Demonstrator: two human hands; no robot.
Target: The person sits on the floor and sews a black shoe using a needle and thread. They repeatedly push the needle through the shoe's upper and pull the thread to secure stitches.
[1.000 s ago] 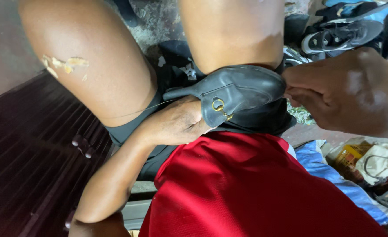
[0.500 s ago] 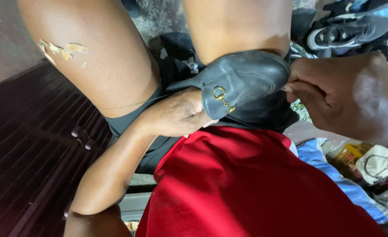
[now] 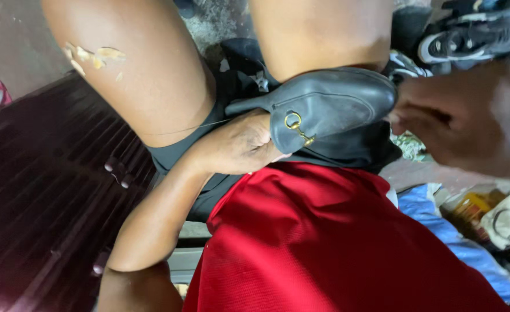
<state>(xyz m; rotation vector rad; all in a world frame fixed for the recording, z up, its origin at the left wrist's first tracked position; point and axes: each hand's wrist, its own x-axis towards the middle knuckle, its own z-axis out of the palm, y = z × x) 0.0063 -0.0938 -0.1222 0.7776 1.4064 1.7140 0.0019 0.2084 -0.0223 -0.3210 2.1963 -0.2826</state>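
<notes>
Dark wooden slats [image 3: 47,202] fill the floor on one side, and a pile of sneakers [image 3: 468,37] lies beyond the knees. On the person's lap, between bare thighs and above a red shirt [image 3: 336,242], sits a black leather shoe [image 3: 330,104] with a small gold buckle [image 3: 296,124]. The left hand [image 3: 237,144] grips the shoe from beneath near the buckle, fingers curled around its edge. The right hand [image 3: 468,121] is blurred just beside the toe end; I cannot tell whether it grips anything. A thin thread [image 3: 185,128] seems to run from the shoe across the thigh. Judging from this, stitching goes best with the shoe braced firmly against the lap, the thread kept taut and clear of the buckle.
</notes>
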